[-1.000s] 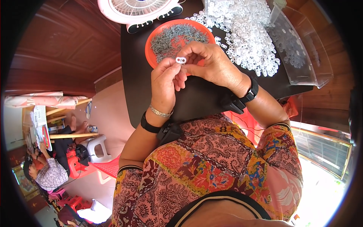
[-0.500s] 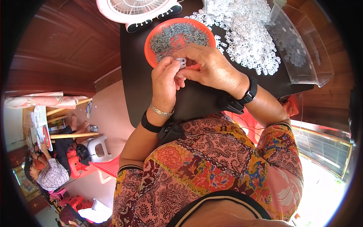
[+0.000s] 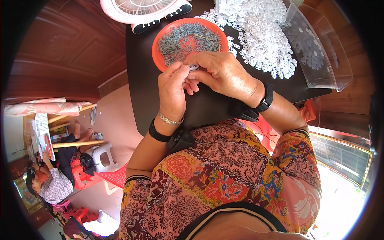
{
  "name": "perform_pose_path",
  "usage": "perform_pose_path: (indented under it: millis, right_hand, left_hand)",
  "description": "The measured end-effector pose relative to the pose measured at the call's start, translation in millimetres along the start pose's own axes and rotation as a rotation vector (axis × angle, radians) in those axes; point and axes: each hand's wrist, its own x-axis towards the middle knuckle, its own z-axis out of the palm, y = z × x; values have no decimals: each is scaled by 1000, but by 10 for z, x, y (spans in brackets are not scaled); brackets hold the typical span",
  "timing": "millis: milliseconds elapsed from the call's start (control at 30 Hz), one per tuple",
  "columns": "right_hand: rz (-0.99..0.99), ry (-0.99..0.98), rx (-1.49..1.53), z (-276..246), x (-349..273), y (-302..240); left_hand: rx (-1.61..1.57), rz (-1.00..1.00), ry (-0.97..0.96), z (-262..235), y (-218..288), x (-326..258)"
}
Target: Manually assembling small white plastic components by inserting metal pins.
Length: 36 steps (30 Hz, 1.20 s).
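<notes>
A small white plastic piece with holes is pinched between my two hands, just over the near rim of a round orange-red tray. My left hand grips it from the left with thumb and forefinger. From the right, the thumb and forefinger of my right hand close on the same piece and partly cover it. Whether a screw is in those fingers is hidden. Many small grey screws lie in the tray. To the right spreads a heap of similar white pieces.
All this is on a dark table. A white fan with shoe-shaped feet stands at the back left. Beside the heap is a clear plastic bin. Off to the left, another person sits near a white stool.
My right fingers have shifted slightly over the white piece, and less of it shows. Both hands stay together at the tray's near rim.
</notes>
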Motion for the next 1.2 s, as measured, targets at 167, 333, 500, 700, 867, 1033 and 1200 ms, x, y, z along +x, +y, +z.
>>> perform_pose_path:
  millis: [167,333,500,700,867,1033,1200]
  right_hand:
    - [5,5,28,-12,4,-16]
    - [-29,-5,34,-35,1,8]
    - [-27,-15,2,-89,-21,7]
    - [-14,-31,-5,-101,-7,-14]
    - [31,315,-427,-830,99,-92]
    - [275,676,-1023,-1859,89,-259]
    - [164,420,-874,-1682,-164,272]
  left_hand:
    - [13,-15,-1,2,22,-16]
    - [18,-13,-29,13,26,-15]
    - [33,-15,-62,45,12,6]
    - [47,14,-32,28,14,-12]
    - [52,60,-57,-15,43,-4]
    - [15,53,-97,17,80,20]
    - [44,6,-89,16,66,10]
